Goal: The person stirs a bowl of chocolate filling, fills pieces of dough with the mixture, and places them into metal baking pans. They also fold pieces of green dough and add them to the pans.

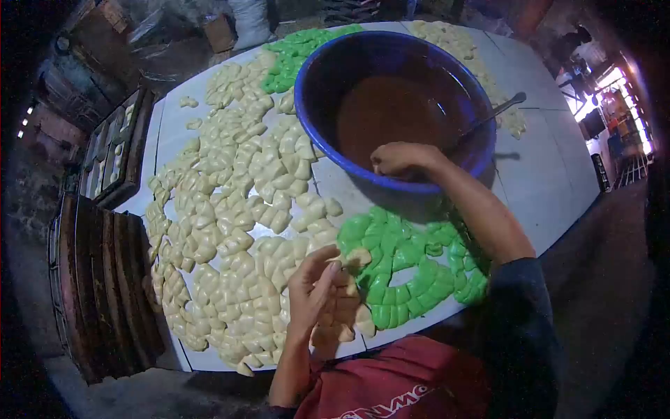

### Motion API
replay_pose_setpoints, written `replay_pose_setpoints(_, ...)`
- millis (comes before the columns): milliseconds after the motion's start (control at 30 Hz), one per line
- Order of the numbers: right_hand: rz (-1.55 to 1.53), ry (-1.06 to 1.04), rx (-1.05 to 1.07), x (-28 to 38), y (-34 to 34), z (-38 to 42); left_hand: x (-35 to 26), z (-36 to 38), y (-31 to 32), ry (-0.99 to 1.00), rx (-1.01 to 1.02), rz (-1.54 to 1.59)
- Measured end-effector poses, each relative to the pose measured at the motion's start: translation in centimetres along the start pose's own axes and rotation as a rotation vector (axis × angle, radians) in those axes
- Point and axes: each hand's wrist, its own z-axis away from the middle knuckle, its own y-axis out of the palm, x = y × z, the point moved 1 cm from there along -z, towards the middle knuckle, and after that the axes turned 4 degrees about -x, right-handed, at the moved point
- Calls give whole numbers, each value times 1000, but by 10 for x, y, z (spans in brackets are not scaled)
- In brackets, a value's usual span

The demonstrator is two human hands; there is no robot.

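Observation:
My left hand (pixel 317 290) is low at the table's near edge, fingers pinched on a pale cream dough piece (pixel 354 259). My right hand (pixel 399 158) reaches forward over the near rim of a big blue basin (pixel 314 119), fingers curled; whether it holds anything I cannot tell. The basin holds a brown filling (pixel 398 115) with a metal spoon handle (pixel 488 115) leaning on its right rim. Cream dough pieces (pixel 230 230) cover the left of the white table (pixel 544 181). Green dough pieces (pixel 408 269) lie right of my left hand.
More green pieces (pixel 296 52) and cream pieces (pixel 453 38) lie at the table's far side. Stacked wooden trays (pixel 105 279) stand left of the table, one (pixel 115 146) holding pieces. A dark floor runs along the right.

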Motion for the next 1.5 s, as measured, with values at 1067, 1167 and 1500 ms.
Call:
replay_pose_setpoints(1067, -1494, -204, -243, 235, 91, 70, 1, 12, -87, -97, -271, 517)
replay_pose_setpoints(1167, -1075, -313, -506, 267, 125, 65, -7, 33, -115, -84, -409, 439)
replay_pose_setpoints(1500, -1367, -102, -398, 370, 168, 51, -13, 79, -174, 18, -530, 353)
